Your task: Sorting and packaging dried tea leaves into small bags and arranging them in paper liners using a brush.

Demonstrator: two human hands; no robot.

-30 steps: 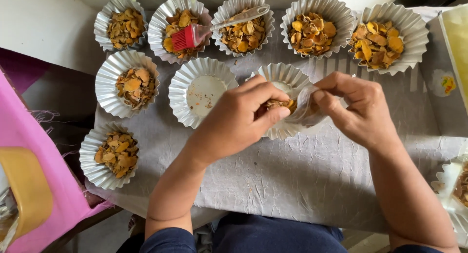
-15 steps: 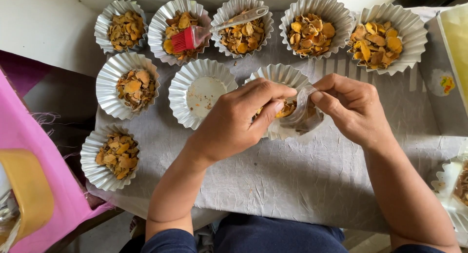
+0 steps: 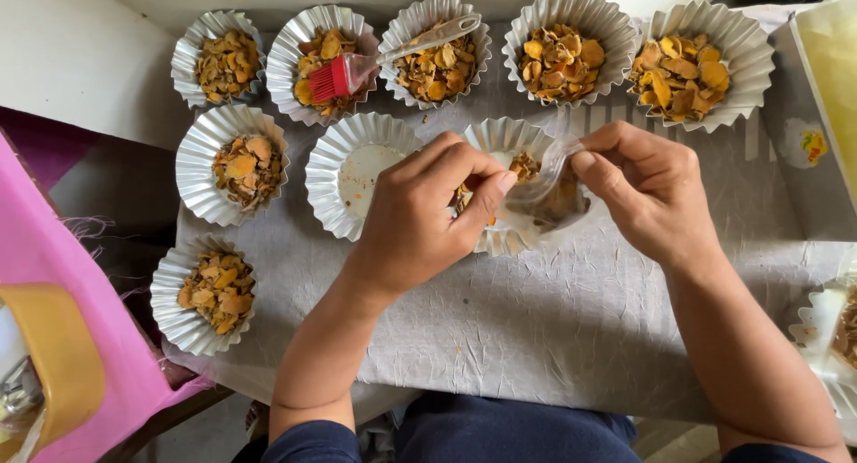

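We pinch a clear plastic bag [image 3: 546, 188] of orange-brown dried slices between our left hand [image 3: 428, 215] and right hand [image 3: 647, 191], both fingers grasping it, over a fluted foil cup [image 3: 500, 240].

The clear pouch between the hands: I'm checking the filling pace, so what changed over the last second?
Both hands, left hand and right hand, still pinch the clear pouch over the fluted foil cup. The pouch now holds more orange chips, and the left fingers have shifted slightly. The empty cup, the filled cups and the red brush stayed put.
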